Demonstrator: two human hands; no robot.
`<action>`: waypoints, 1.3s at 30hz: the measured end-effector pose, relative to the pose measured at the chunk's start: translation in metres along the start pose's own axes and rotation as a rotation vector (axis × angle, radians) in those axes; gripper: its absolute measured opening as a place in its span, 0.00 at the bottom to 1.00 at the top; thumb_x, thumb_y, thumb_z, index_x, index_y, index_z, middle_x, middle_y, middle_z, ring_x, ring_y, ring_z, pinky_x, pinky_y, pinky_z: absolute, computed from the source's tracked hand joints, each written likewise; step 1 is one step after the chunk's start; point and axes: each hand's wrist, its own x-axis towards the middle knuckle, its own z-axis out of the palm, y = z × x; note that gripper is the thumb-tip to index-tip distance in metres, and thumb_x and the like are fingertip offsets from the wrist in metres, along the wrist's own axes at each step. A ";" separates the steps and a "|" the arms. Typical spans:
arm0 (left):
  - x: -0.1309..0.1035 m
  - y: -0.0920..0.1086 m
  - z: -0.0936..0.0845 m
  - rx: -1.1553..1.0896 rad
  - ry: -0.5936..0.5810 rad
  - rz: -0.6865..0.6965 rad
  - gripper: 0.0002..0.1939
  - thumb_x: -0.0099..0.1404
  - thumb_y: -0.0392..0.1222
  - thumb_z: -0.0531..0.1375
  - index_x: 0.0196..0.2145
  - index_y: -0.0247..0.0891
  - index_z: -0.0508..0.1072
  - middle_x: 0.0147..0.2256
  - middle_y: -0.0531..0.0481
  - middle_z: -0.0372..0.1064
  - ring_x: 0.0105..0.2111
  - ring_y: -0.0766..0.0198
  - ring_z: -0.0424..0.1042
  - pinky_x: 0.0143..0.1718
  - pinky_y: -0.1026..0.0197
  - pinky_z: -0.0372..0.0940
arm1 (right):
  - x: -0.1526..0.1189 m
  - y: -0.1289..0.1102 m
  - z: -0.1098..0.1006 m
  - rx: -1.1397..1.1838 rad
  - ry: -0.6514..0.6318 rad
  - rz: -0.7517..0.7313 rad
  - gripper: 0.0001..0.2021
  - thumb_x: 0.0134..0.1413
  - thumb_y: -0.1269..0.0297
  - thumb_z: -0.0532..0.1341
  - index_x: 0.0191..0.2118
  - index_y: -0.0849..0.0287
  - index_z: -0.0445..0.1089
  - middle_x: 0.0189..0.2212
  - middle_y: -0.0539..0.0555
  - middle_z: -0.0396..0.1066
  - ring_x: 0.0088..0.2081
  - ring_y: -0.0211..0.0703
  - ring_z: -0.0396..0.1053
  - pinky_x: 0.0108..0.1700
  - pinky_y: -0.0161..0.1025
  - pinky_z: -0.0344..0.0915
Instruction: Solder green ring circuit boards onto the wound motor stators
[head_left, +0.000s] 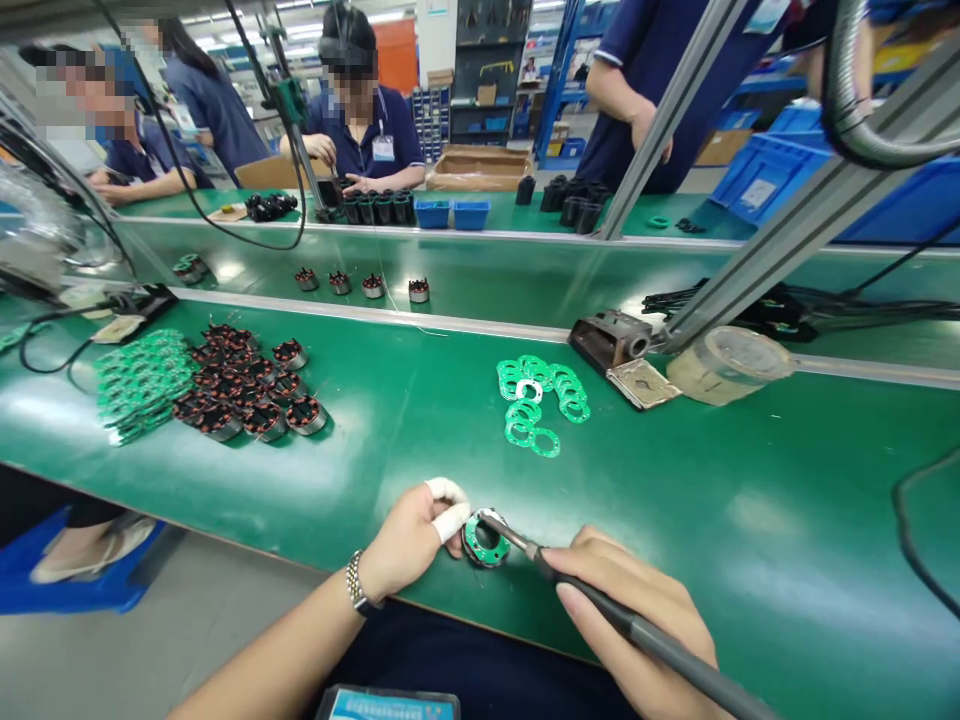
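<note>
My left hand (420, 535), with white covers on its thumb and a finger, grips a motor stator (487, 562) at the table's front edge. On top of the stator lies a green ring-shaped circuit board (474, 545). My right hand (637, 610) is closed around the dark handle of a soldering iron (592, 597). The iron's metal tip touches or hovers just over the far side of the ring board; I cannot tell which. Beyond my hands, loose green ring boards (544, 442) lie spread on the table.
To the left, many stators (264, 420) sit beside a pile of green boards (142, 385). A soldering iron stand (611, 338) and a plastic tub (731, 365) are at the right. Stators (418, 291) stand on the strip behind the metal rail. Co-workers (364, 130) are across the bench.
</note>
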 end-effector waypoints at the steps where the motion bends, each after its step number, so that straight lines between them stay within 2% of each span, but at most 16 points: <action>1: 0.000 0.000 0.000 -0.003 0.004 0.002 0.12 0.55 0.47 0.60 0.25 0.35 0.65 0.15 0.57 0.63 0.16 0.69 0.65 0.22 0.67 0.60 | 0.001 0.000 0.000 0.003 -0.006 0.018 0.09 0.53 0.73 0.55 0.37 0.57 0.70 0.20 0.52 0.70 0.23 0.42 0.69 0.25 0.37 0.67; 8: 0.000 -0.002 0.000 0.009 0.021 0.014 0.10 0.56 0.45 0.59 0.26 0.36 0.65 0.14 0.58 0.63 0.16 0.69 0.66 0.21 0.67 0.61 | 0.002 0.003 0.005 0.014 -0.042 0.030 0.09 0.54 0.73 0.55 0.37 0.58 0.70 0.21 0.52 0.70 0.24 0.41 0.68 0.25 0.36 0.66; 14: 0.000 -0.002 0.001 0.015 0.027 0.027 0.09 0.56 0.44 0.59 0.26 0.36 0.64 0.14 0.58 0.63 0.15 0.70 0.65 0.21 0.67 0.60 | -0.004 0.001 0.006 0.036 -0.089 -0.070 0.12 0.51 0.77 0.55 0.40 0.58 0.69 0.20 0.51 0.64 0.22 0.39 0.64 0.24 0.36 0.64; 20: -0.001 -0.001 0.002 0.020 0.035 0.035 0.08 0.55 0.43 0.58 0.26 0.36 0.64 0.14 0.58 0.63 0.15 0.70 0.66 0.20 0.67 0.60 | -0.005 0.002 0.009 -0.001 -0.116 -0.127 0.16 0.48 0.80 0.56 0.43 0.59 0.67 0.21 0.52 0.64 0.24 0.41 0.64 0.25 0.37 0.65; 29: 0.000 -0.003 0.001 0.031 0.035 0.033 0.09 0.56 0.43 0.58 0.26 0.36 0.64 0.14 0.58 0.63 0.15 0.70 0.66 0.20 0.67 0.60 | -0.001 -0.004 -0.002 -0.058 -0.054 -0.129 0.12 0.51 0.78 0.55 0.41 0.59 0.68 0.23 0.53 0.67 0.24 0.40 0.66 0.26 0.36 0.67; 34: 0.000 -0.005 0.002 0.008 0.045 0.025 0.10 0.55 0.44 0.59 0.26 0.36 0.64 0.14 0.58 0.63 0.15 0.70 0.65 0.19 0.68 0.60 | 0.003 0.011 0.006 -0.105 -0.011 -0.156 0.08 0.56 0.74 0.54 0.40 0.58 0.66 0.22 0.51 0.69 0.24 0.38 0.69 0.29 0.34 0.68; 36: 0.000 -0.005 0.002 -0.008 0.052 0.024 0.11 0.55 0.45 0.60 0.26 0.36 0.64 0.14 0.58 0.62 0.15 0.70 0.65 0.19 0.68 0.60 | 0.007 0.019 0.013 -0.095 -0.044 -0.127 0.08 0.56 0.75 0.54 0.40 0.57 0.65 0.27 0.53 0.71 0.29 0.39 0.71 0.32 0.33 0.69; 39: -0.001 -0.004 0.002 -0.014 0.047 0.034 0.11 0.55 0.46 0.60 0.26 0.36 0.64 0.15 0.58 0.62 0.15 0.70 0.64 0.19 0.68 0.60 | 0.015 0.028 0.022 -0.012 -0.172 -0.105 0.11 0.55 0.76 0.53 0.43 0.57 0.63 0.37 0.57 0.72 0.39 0.41 0.72 0.41 0.35 0.70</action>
